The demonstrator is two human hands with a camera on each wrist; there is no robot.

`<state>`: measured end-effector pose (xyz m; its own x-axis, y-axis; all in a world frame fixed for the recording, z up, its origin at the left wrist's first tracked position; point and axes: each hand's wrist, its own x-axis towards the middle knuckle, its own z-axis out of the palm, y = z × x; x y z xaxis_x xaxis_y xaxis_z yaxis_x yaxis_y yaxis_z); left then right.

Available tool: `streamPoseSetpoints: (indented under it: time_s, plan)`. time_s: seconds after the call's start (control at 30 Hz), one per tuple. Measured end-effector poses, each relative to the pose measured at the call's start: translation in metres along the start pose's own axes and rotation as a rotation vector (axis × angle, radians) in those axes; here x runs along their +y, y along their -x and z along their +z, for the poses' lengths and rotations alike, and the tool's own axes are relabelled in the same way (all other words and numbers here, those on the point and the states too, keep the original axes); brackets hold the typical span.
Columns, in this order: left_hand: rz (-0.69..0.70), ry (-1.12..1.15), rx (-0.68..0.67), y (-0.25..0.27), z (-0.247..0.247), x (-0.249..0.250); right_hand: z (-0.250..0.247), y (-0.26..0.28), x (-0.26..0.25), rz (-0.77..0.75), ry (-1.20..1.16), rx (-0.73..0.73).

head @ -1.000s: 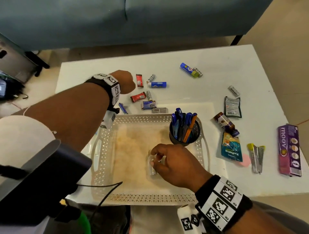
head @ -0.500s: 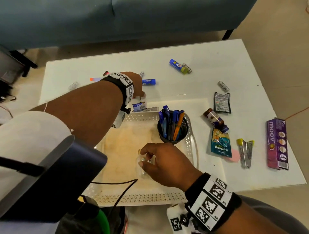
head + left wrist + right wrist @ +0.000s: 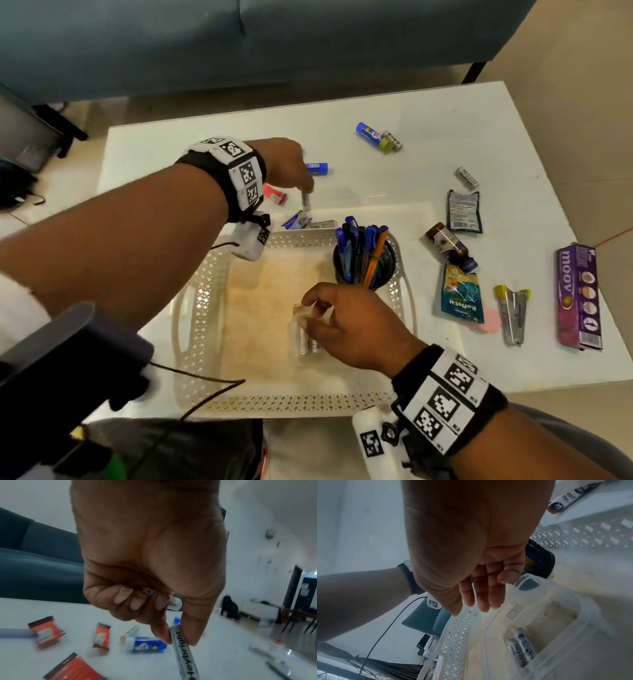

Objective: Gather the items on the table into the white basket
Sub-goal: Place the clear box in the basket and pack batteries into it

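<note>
Inside left fist [image 3: 147, 561], second battery [image 3: 148, 592]

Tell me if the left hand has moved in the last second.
Yes: the left hand has shifted right, toward the blue tube, and now pinches a battery.

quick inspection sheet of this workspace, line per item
surface: white table, items scattered on it
job's things: white basket holds pen cup and clear box with batteries inside; glue stick, moov box, stapler and sachets lie outside it
clutter: nothing seen
hands: left hand pinches a Heybright battery above the table; right hand holds the clear box in the basket
cables: black cable over the basket's near rim
surroundings: blue sofa beyond the table
</note>
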<state>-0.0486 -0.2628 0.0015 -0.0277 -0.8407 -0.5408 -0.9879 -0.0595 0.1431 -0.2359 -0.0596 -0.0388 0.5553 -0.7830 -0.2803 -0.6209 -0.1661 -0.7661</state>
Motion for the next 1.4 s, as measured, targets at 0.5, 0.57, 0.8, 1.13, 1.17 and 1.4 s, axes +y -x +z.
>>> streamPoseSetpoints:
  time_s: [0.5,0.57,0.8,1.13,1.17,1.4]
  plan:
    - [-0.019,0.657,0.031,0.198,0.112,-0.012,0.000,0.001,-0.020,0.188,-0.479,0.021]
    - [0.006,0.672,0.007,0.189,0.118,-0.011,-0.003,0.002,-0.025,0.232,-0.562,0.013]
    - [0.091,0.688,0.040,0.161,0.119,-0.011,-0.018,0.003,-0.022,0.325,-0.638,-0.019]
    - [0.028,0.550,0.028,0.162,0.122,-0.016,0.017,0.011,-0.018,0.250,0.407,-0.059]
    - [0.022,0.550,0.027,0.161,0.122,-0.017,0.022,0.012,-0.018,0.250,0.444,-0.048]
    - [0.008,0.538,0.001,0.162,0.124,-0.017,0.033,0.011,-0.014,0.233,0.529,-0.006]
